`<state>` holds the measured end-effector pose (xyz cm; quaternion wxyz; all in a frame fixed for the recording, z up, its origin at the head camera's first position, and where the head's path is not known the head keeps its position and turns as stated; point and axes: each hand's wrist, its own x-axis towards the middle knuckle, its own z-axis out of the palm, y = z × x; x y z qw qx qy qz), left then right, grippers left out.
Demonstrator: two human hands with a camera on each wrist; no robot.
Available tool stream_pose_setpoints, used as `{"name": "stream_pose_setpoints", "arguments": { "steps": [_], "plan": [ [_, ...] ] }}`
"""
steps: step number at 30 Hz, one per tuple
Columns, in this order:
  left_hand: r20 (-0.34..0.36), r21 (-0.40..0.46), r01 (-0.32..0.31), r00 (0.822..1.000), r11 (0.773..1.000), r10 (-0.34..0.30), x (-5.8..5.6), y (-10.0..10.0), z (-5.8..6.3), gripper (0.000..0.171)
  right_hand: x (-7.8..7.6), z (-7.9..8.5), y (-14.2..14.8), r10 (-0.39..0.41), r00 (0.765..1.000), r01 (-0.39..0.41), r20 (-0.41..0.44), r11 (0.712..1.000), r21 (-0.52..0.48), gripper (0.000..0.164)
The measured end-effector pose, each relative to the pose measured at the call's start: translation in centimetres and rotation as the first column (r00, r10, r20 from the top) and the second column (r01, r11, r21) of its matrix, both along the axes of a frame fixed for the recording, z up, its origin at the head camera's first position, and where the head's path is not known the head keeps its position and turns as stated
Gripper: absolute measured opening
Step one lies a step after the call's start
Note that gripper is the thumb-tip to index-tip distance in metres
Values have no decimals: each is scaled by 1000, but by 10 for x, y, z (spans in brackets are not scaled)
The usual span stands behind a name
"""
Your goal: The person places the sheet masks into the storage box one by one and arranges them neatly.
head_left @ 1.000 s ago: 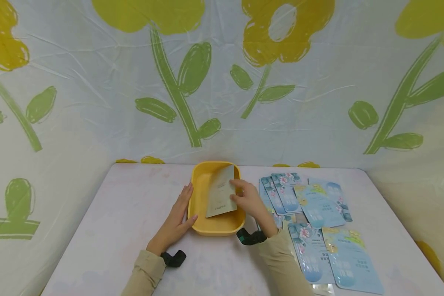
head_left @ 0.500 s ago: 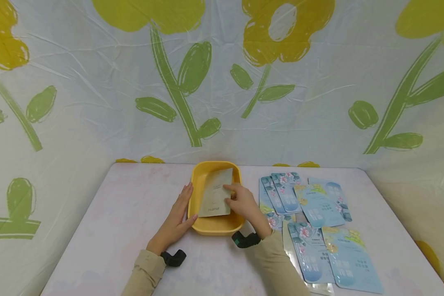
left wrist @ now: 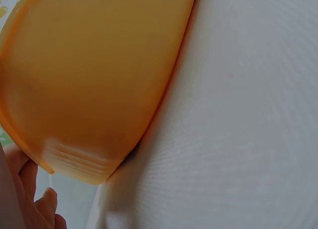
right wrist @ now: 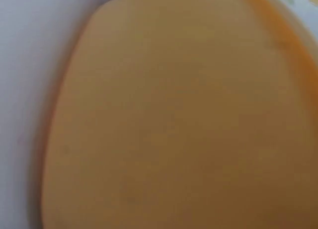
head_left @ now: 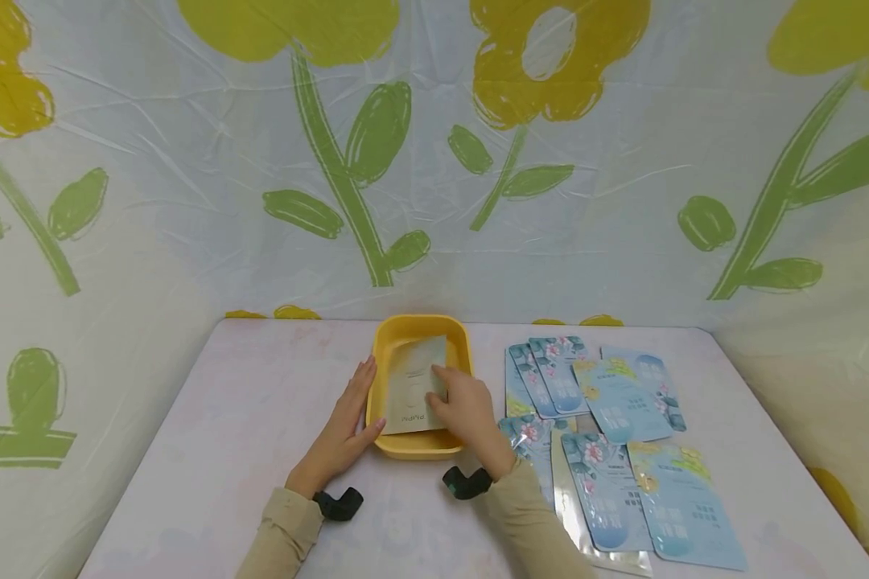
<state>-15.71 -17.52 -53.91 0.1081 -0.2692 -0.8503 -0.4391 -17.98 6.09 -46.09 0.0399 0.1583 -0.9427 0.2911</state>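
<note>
A pale grey-green face mask packet [head_left: 409, 394] with upside-down lettering lies in the yellow plastic basin [head_left: 423, 449]. My right hand [head_left: 471, 412] reaches over the basin's right rim, its index finger and thumb spread apart on the right side of the packet. Any fingers beneath are hidden. Along the basin's left side rests my left hand [head_left: 343, 422], fingers straight and thumb at the near corner. The left wrist view shows the basin's outer wall [left wrist: 104, 80] and the left hand's fingers [left wrist: 45, 204] by its rim. Only the basin's wall [right wrist: 179, 110] fills the right wrist view, blurred.
Several blue flower-printed face mask packets [head_left: 626, 402] overlap on the right of the pale table [head_left: 246, 450], with a silvery one [head_left: 572, 515] partly underneath. A flower-patterned cloth [head_left: 586, 241] hangs behind the basin. Each wrist wears a black strap device [head_left: 339, 505].
The packet has shifted left and toward me and lies flatter in the basin. My right hand has moved left and nearer with it, further over the packet. The left hand stays put.
</note>
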Motion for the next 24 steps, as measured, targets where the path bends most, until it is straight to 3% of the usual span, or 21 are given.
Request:
{"name": "stream_pose_setpoints", "arguments": {
  "steps": [7,10,24],
  "plan": [
    [-10,5,0,1000,1000,0,-1,0,-1,80,3,-7,-7,20,992,7,-121,976,219,43],
    [-10,1,-1,1000,1000,1,-2,0,-1,79,4,-10,-8,36,985,12,-172,964,267,43],
    [-16,1,-2,1000,1000,2,-2,-1,-2,80,4,-14,-6,10,978,14,-208,994,112,34]
  ]
}}
